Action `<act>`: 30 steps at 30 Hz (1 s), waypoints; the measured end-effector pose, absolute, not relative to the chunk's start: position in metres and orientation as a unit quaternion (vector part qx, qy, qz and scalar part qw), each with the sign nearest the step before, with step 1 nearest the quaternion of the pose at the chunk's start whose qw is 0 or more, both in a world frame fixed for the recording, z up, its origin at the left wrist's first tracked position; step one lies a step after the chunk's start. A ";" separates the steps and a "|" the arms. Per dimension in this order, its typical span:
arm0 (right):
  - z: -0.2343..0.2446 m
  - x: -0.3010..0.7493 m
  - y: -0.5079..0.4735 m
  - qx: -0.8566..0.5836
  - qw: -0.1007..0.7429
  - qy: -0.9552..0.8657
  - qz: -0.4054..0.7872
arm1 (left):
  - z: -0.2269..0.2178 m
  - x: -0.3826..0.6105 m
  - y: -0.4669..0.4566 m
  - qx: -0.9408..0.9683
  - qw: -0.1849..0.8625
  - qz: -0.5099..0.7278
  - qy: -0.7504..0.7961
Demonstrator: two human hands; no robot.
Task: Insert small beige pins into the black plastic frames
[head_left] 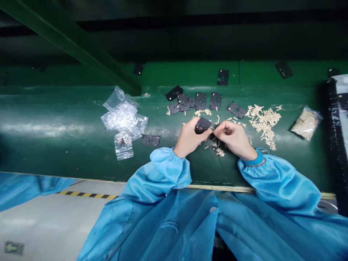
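Note:
My left hand (pixel 189 137) grips a small flat black plastic part (pixel 202 125) just above the green belt (pixel 67 123). My right hand (pixel 233 137) is closed in a pinch at the part's right edge, its fingertips touching it; what they pinch is too small to make out. Beyond my hands lie several more black parts (pixel 200 100) in a loose row. A heap of small beige slips (pixel 263 119) lies to the right of them, with a few scattered under my hands. One black part (pixel 150 140) lies alone to the left of my left wrist.
A bunch of clear plastic bags (pixel 123 116) lies left of centre on the belt. A filled clear bag (pixel 306 123) sits at far right beside a dark tray edge (pixel 334 127). A green beam (pixel 76 47) slants across the upper left. Blue cloth (pixel 24 186) shows at left.

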State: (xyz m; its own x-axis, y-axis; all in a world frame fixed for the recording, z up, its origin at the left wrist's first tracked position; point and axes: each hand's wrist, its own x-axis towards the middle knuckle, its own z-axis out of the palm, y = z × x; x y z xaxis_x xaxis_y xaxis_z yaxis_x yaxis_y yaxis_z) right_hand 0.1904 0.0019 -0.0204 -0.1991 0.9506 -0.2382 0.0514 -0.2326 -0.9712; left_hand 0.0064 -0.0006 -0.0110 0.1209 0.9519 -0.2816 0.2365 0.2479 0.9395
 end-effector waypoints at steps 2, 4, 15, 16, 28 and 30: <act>-0.020 0.191 0.002 -0.507 0.373 -0.491 0.602 | -0.012 0.007 -0.001 0.535 0.521 0.332 0.577; -0.020 0.191 0.003 -0.508 0.376 -0.484 0.604 | -0.013 0.006 0.000 0.564 0.472 0.335 0.589; -0.021 0.196 0.004 -0.517 0.380 -0.476 0.602 | -0.009 -0.004 0.005 0.593 0.387 0.325 0.627; -0.020 0.196 0.004 -0.513 0.375 -0.485 0.600 | -0.009 -0.003 0.005 0.578 0.447 0.331 0.597; -0.023 0.198 -0.004 -0.498 0.403 -0.717 0.275 | -0.012 0.005 0.004 0.498 0.564 0.357 0.553; -0.024 0.198 -0.005 -0.453 0.386 -0.769 0.233 | -0.011 0.005 0.004 0.497 0.564 0.359 0.553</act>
State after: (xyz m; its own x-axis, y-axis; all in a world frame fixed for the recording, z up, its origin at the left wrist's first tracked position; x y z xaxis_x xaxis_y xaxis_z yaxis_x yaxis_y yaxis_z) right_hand 0.1984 -0.0052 -0.0236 -0.2912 0.8766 0.3832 0.5169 0.4812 -0.7080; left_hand 0.0046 0.0039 -0.0110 0.1303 0.9549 -0.2670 0.1463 0.2478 0.9577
